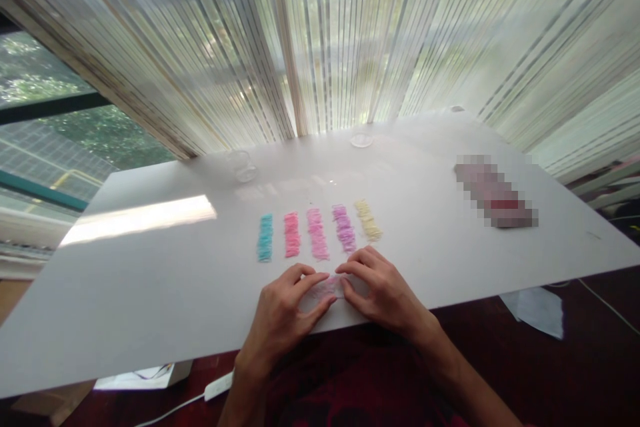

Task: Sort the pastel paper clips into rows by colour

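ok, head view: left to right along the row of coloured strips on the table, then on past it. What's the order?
Teal strip → coral strip → pink strip → purple strip → yellow strip → pixelated item.

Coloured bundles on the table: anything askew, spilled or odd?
The yellow bundle slants, near end toward the right, whereas the teal bundle runs nearly straight; lens angle may exaggerate it. No obvious spill. Separately, the pixelated item at right can't be judged.
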Available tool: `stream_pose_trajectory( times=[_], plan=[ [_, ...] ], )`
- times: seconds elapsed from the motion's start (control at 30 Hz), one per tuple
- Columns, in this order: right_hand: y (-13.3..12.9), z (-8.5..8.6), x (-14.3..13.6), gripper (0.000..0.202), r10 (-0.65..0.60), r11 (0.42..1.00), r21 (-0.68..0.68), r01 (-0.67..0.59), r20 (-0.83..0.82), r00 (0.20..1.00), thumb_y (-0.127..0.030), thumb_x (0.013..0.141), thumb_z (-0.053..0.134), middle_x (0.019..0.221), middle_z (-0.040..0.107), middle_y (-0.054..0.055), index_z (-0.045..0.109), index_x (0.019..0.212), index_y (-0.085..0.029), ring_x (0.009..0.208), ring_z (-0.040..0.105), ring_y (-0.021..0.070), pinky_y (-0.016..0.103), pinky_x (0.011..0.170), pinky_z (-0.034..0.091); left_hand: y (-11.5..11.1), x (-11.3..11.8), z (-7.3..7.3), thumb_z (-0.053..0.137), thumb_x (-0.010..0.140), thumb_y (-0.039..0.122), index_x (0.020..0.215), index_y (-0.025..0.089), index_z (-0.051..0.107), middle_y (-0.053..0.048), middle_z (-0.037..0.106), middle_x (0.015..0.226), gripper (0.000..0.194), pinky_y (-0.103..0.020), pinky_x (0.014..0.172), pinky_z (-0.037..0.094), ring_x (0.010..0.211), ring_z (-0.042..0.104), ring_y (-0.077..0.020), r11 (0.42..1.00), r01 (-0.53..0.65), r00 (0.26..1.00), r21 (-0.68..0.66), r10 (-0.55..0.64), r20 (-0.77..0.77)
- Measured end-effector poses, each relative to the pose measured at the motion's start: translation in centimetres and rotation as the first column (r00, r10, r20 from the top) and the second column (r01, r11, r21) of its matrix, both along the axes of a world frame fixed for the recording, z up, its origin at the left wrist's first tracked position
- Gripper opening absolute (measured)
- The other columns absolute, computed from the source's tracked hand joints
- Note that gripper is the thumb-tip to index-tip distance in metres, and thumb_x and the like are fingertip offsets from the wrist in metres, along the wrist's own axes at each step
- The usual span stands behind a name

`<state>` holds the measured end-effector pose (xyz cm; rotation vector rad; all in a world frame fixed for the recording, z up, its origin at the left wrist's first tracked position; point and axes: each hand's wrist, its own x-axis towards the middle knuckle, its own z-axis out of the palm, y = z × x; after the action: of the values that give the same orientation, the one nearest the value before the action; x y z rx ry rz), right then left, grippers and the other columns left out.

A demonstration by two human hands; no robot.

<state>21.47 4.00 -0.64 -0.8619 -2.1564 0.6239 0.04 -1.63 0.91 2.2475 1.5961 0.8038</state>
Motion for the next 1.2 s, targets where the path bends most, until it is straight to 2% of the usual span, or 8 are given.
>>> stream_pose_trajectory(
  times=[0.33, 1.0, 1.2],
  plan=[
    [0.14, 0.17, -0.05, 0.013, 0.036, 0.999, 0.024, -0.038, 0.087, 0.996, -0.011, 0.09, 0.068, 0.088, 0.066, 0.005, 0.068, 0.095, -0.022, 0.085, 0.061, 0.0231, 0.038, 0.076, 0.055, -0.24, 0.97, -0.88, 0.063, 0.099, 0.027, 0.108, 0.024, 0.074, -0.003, 0.073, 0.095, 0.014, -0.026, 0.074, 0.057, 0.079, 0.072, -0.0166, 0.999, -0.034, 0.999, 0.005, 0.034, 0.013],
    [0.19, -0.06, 0.1, 0.011, 0.059, 0.998, -0.012, -0.058, 0.062, 0.996, -0.013, 0.092, 0.067, 0.09, 0.067, 0.004, 0.069, 0.097, -0.023, 0.088, 0.061, 0.0221, 0.037, 0.079, 0.053, -0.19, 0.82, -0.46, 0.062, 0.098, 0.022, 0.1, 0.023, 0.074, -0.003, 0.072, 0.092, 0.012, -0.025, 0.073, 0.059, 0.078, 0.071, -0.0156, 1.0, -0.027, 0.988, -0.015, 0.029, 0.154],
    [0.19, -0.01, 0.1, 0.01, 0.08, 0.997, -0.021, -0.079, 0.026, 0.996, -0.014, 0.095, 0.065, 0.087, 0.065, 0.004, 0.071, 0.096, -0.023, 0.087, 0.061, 0.0215, 0.034, 0.076, 0.054, -0.27, 0.71, -0.54, 0.063, 0.099, 0.021, 0.1, 0.023, 0.073, -0.004, 0.074, 0.095, 0.011, -0.026, 0.077, 0.059, 0.085, 0.073, -0.0167, 0.999, -0.011, 0.983, -0.036, 0.017, 0.183]
  ],
)
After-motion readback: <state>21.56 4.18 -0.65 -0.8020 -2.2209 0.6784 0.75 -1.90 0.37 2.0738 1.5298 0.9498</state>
